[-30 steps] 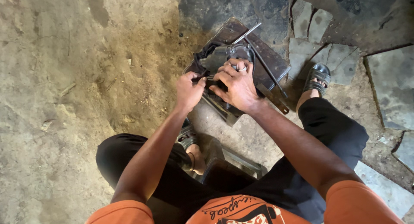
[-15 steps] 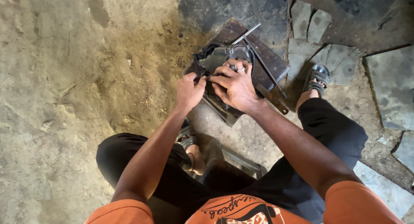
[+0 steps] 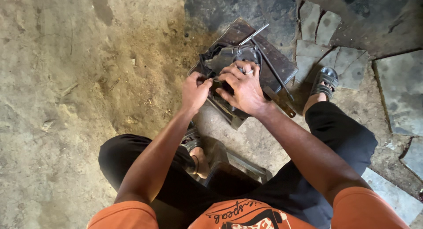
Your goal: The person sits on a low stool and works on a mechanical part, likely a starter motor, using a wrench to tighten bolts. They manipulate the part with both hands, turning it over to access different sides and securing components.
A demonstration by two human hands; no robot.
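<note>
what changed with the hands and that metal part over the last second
Very little. The right hand shifted slightly on top of the grey metal part, its fingers staying spread over it. The left hand kept its pinch at the part's near-left edge, hardly moving. The part, the dark wooden board under it, the thin metal rod and both sandalled feet stayed where they were.

1. The right hand (image 3: 243, 89) has been shifted a touch up onto the grey metal part (image 3: 229, 57); its fingers are now spread over the part's rounded top instead of sitting lower.
2. The left hand (image 3: 194, 91) has been curled in tighter, fingertips pinched against the part's left edge.
3. More of the part's left side is now uncovered.
</note>
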